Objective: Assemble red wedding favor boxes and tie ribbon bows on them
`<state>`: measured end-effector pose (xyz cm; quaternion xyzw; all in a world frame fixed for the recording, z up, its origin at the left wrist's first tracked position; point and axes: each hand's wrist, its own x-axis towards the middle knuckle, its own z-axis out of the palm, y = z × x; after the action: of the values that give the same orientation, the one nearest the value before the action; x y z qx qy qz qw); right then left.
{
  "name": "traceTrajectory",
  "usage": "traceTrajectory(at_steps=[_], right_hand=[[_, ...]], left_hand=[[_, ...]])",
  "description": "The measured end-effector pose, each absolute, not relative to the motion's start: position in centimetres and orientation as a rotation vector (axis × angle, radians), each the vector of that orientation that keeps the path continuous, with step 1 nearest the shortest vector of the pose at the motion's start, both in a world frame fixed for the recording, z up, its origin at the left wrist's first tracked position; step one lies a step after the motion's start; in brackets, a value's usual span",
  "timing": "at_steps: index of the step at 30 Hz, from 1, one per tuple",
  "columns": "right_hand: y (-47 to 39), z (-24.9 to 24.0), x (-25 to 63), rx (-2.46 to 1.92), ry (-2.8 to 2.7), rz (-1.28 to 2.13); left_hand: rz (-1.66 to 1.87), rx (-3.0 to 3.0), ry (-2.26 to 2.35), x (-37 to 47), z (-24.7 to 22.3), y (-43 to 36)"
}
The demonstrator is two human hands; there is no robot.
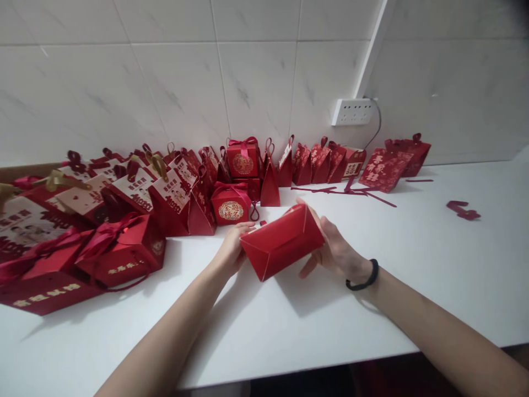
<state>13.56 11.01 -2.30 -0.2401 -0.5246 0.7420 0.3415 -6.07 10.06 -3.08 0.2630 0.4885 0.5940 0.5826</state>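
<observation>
A red paper gift box (285,242) is tilted above the white table, its folded, creased bottom turned toward me. My left hand (236,248) grips its left end, with the fingers partly hidden behind the box. At the right end, my right hand (333,248) holds it with the thumb near the top edge and some fingers underneath. A black band circles my right wrist. Just beyond the held box stands a small red box (230,212) with gold characters and a ribbon bow.
Many red gift boxes (171,193) crowd the left and back of the white table (433,286). Dark red ribbons (330,190) lie behind my hands, with another ribbon piece (463,210) at right. A white power strip (352,112) is fixed to the tiled wall.
</observation>
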Motion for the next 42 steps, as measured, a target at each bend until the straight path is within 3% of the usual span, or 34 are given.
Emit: traceTrajectory(at_steps=[5,9,13,17,30,38,42], right_hand=[[10.6,-2.7,13.4,-0.701,-1.696,1.639],[10.8,-2.8,13.4,-0.634,-1.711,1.525],[10.9,-2.6,13.1,-0.713,-1.628,1.432],[10.7,-2.6,12.7,-0.818,-1.515,1.29],[10.7,-2.9,12.2,-0.876,-1.398,1.308],[11.4,-3.2,12.7,-0.667,-1.244,1.412],[11.9,-2.4,12.8,-0.673,-1.151,1.624]], left_hand=[[1.347,0.736,1.185,-6.6,-3.6,10.0],[1.273,0.767,1.151,-6.3,-3.6,9.7],[1.483,0.68,1.11,-5.1,-3.0,9.3],[1.486,1.061,0.924,-4.5,-2.5,8.5],[1.399,1.244,1.127,-3.9,-2.7,7.8],[1.472,1.463,1.192,-4.4,-2.8,8.0],[1.533,1.69,1.053,-5.0,-3.2,8.1]])
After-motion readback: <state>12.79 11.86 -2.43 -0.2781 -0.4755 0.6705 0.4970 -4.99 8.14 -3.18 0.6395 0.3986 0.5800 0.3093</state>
